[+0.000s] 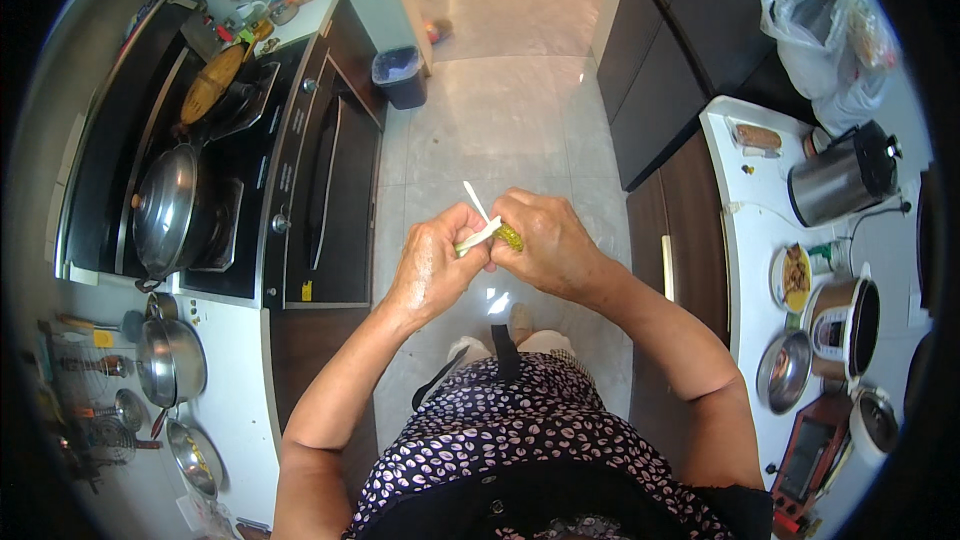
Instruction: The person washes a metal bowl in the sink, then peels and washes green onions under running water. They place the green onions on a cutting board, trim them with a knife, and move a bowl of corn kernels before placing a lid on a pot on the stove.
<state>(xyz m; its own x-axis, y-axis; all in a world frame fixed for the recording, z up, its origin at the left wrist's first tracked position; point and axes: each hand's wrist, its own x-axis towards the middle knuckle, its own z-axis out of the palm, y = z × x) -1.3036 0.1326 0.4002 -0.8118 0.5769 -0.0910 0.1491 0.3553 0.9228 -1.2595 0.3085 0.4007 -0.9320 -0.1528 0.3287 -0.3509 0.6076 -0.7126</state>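
Both hands meet in front of my body, above the tiled floor. My left hand point(431, 266) pinches a pale green-and-white strip point(474, 238) between thumb and fingers; its exact kind is unclear. My right hand point(546, 246) closes around a small yellow-green, bumpy-textured piece point(509, 237), mostly hidden by the fingers. A thin white stick-like piece point(476, 201) pokes up between the hands, away from me. Whether these parts are joined cannot be made out. The skin of the left hand looks wet.
On the left are a gas stove point(251, 157), a lidded wok point(169, 202) and a steel pot point(171, 361). A bin point(400, 79) stands ahead. The right counter holds an electric kettle point(836, 184), a plate of food point(793, 279), a rice cooker point(832, 337) and a steel bowl point(784, 371).
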